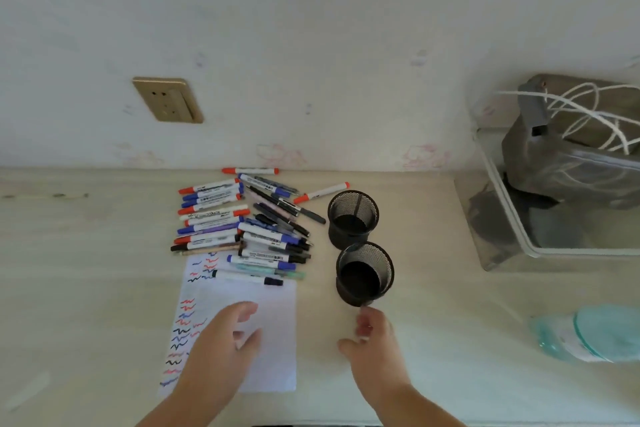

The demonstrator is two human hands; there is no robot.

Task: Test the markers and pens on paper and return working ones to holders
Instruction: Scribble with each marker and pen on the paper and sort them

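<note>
Both my hands loose and holding nothing, left hand (228, 333) over the paper (273, 329), right hand (372, 334) just below the nearer holder (364, 274), pens (242, 218) heaped above the paper, second holder (353, 218) beside them.

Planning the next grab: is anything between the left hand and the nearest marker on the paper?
Nothing visible. The left hand hovers over bare paper; the black-capped marker lies just beyond its fingertips.
</note>
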